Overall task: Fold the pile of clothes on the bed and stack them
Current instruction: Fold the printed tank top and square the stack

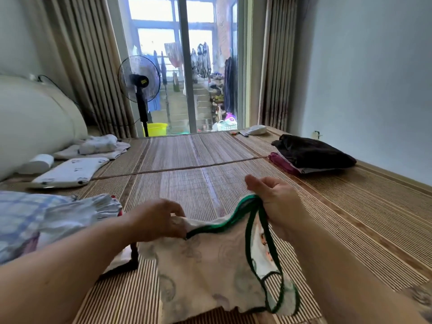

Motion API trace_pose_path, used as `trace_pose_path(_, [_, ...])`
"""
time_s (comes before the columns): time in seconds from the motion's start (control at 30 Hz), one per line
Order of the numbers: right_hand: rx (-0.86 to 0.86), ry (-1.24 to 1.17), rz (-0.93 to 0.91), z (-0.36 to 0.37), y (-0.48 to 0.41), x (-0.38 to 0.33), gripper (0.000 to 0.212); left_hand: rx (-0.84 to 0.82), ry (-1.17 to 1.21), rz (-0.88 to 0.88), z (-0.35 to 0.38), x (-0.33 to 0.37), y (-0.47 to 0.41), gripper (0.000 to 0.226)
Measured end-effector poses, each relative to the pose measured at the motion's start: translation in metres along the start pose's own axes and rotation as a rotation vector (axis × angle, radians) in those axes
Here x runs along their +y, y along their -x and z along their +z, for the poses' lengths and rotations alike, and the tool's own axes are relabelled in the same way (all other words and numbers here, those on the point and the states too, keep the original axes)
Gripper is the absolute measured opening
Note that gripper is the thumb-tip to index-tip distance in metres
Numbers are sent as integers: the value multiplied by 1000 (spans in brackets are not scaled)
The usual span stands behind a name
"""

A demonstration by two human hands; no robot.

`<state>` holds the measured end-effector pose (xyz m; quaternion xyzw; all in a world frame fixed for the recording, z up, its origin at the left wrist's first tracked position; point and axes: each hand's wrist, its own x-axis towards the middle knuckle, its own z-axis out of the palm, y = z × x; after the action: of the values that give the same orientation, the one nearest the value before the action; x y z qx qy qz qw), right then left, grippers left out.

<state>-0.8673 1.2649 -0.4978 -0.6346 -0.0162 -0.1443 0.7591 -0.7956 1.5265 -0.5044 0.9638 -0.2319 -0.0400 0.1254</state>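
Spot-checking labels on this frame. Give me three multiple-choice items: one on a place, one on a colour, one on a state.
1. Where does the dark garment lie on the mat?
A. far right
B. near left corner
C. dead centre

2. What colour is the trim of the white garment?
A. red
B. green
C. yellow

3. How do the left hand and right hand stand?
A. both open, idle
B. only one grips
C. both grip the white garment

Answers:
1 A: it sits at the mat's far right edge.
2 B: the edging and straps are green.
3 C: the left hand pinches the edge, and the right hand curls round the straps.
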Motion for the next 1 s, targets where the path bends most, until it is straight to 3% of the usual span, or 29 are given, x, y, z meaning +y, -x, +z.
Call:
trace_pose_path(0.1, [-34, 93, 44, 8, 2, 4, 62, -147, -73, -52, 1, -1, 10, 46])
trace_pose_path(0.2, [-123, 242, 65, 17, 7, 12, 57, -125, 295, 69, 1, 29, 17, 59])
trace_pose_path(0.27, [-164, 365, 20, 24, 9, 20, 41, -154, 564, 143, 4, 60, 18, 40])
trace_pose_path(0.33, [-145, 474, -40, 27, 9, 25, 35, -151, 639, 147, 14, 86, 13, 24])
trace_pose_path(0.43, [-79, 380, 26, 20, 11, 25, 53, -56, 585, -13, 21, 98, 4, 26])
trace_pose_path(0.5, [-149, 322, 68, 10, 11, 24, 58, 4, 685, -89, 14, 93, 2, 29])
trace_pose_path(0.6, [-353, 599, 110, 2, 17, 34, 51, 103, 917, -131, -6, 85, 2, 34])
trace_pose_path(0.7, [-350, 1146, -3, 4, 23, 52, 7, 185, 965, -154, -31, 76, 3, 31])
trace_pose_path(0.77, [-251, 1293, -39, 3, 21, 56, 23, 233, 946, -178, -49, 68, 7, 26])
trace_pose_path(0.83, [-137, 1122, 39, -2, 14, 50, 25, 269, 883, -189, -66, 57, 15, 23])
trace_pose_path(0.9, [-31, 670, 183, -5, 9, 38, 14, 257, 780, -184, -80, 45, 24, 25])
trace_pose_path(0.97, [-42, 301, 365, -2, 10, 26, 5, 237, 696, -192, -93, 33, 35, 26])
trace_pose_path(1.0, [-94, 238, 438, 1, 12, 21, 8, 224, 663, -202, -100, 28, 42, 26])
